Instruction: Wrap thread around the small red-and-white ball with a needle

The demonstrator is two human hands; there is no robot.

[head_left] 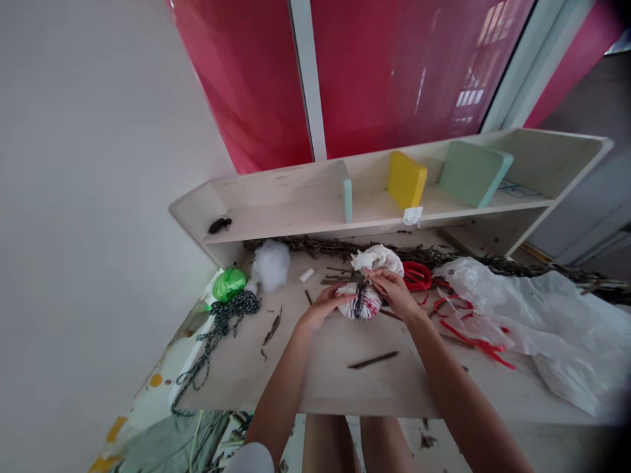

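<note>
A round white ball with red and dark markings (pixel 369 303) rests on the pale desk (pixel 340 387), a dark cord-like band running over its middle. My left hand (pixel 323 307) is closed on the ball's left side, fingertips on its surface. At the ball's top right, my right hand (pixel 391 289) pinches something too small to make out, near the dark band. Just behind sits a crumpled white bundle (pixel 378 259), partly covered by my right fingers.
Red ribbon (pixel 417 274) and a clear plastic bag (pixel 552 322) lie right. White stuffing (pixel 271 265), a green bundle (pixel 229 284) and patterned cord (pixel 221 322) are left. One stick (pixel 373 360) lies in front, and a shelf (pixel 290 220) stands behind.
</note>
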